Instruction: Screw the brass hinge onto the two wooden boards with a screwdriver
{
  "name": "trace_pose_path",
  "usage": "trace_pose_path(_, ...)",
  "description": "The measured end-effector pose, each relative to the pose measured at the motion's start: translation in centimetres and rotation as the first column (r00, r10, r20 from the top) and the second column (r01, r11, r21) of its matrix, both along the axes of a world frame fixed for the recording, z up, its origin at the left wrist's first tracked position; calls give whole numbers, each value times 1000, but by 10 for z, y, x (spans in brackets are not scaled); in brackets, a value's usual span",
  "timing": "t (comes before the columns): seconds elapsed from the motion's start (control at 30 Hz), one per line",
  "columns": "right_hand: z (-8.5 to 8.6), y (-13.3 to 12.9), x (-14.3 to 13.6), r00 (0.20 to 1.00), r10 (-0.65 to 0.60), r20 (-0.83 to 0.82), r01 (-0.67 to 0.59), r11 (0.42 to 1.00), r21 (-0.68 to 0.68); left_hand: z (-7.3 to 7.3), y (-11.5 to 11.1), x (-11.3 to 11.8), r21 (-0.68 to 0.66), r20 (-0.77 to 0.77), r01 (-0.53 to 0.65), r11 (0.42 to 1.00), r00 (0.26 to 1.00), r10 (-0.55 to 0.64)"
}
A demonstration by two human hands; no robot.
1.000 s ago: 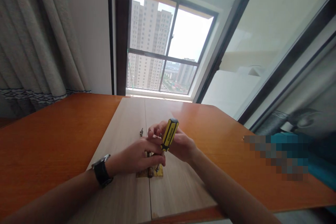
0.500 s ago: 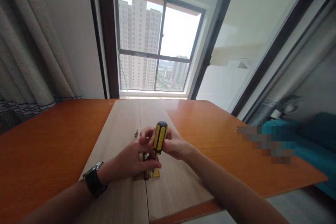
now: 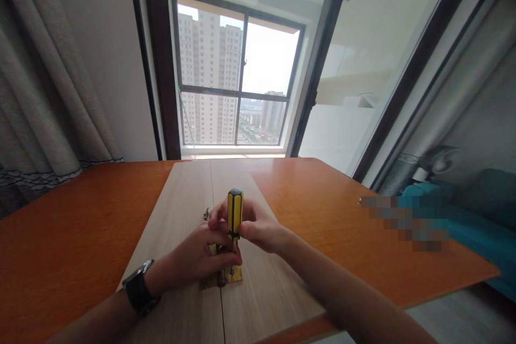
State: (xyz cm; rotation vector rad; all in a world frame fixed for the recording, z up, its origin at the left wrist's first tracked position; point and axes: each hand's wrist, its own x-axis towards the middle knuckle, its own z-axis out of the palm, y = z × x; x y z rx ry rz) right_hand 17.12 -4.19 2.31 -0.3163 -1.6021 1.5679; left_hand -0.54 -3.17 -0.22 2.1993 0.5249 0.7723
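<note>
Clearly, an orange wooden table [image 3: 334,199] is filling the lower view, its varnish catching light at the far end, and two pale wood-grain boards [image 3: 262,295] are lying on it side by side, a thin dark seam running between them. A brass-coloured hinge [image 3: 221,279] is sitting across that seam near the person; from it the clock directions are being counted. Between twelve and one, a yellow-and-black screwdriver [image 3: 235,215] is standing nearly upright, its shaft pointing down toward the hinge. The right hand [image 3: 258,228], reaching in at about two, is closing thumb and fingers around the handle. The left hand [image 3: 209,252], at eleven, is curling over the hinge with thumb and forefinger beside the shaft; whether they are pinching it, one cannot tell. A black-strapped watch [image 3: 141,293] is circling the left wrist at nine. Small metal pieces [image 3: 206,214], seemingly screws, are lying on the left board between eleven and twelve.

Beyond the table, a dark-framed window [image 3: 241,91] is standing at twelve, showing a tall tower block [image 3: 213,59] outside. A grey patterned-hem curtain [image 3: 52,91] is hanging between ten and eleven. Past two, a fan [image 3: 443,161] is standing near a teal sofa [image 3: 467,231], which is stretching toward three; a pixelated patch is covering part of that side.
</note>
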Motion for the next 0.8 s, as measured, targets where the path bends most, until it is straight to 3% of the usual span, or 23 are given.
trace_pose_path(0.23,1,-1,-1,999,32,-29,-33,999,-34,-2,-2,-2,56,-65,-54,997,996,57)
trace_pose_path(0.47,4,-2,-3,996,58,-68,-64,994,-92,-3,0,-4,122,-74,42,992,997,-33)
trace_pose_path(0.67,1,-1,-2,998,54,-27,-55,998,-20,-7,1,-3,218,-79,6,976,997,12)
trace_pose_path(0.8,1,1,-3,1000,-14,12,14,997,-69,-2,-2,-3,294,-53,29,955,998,-14)
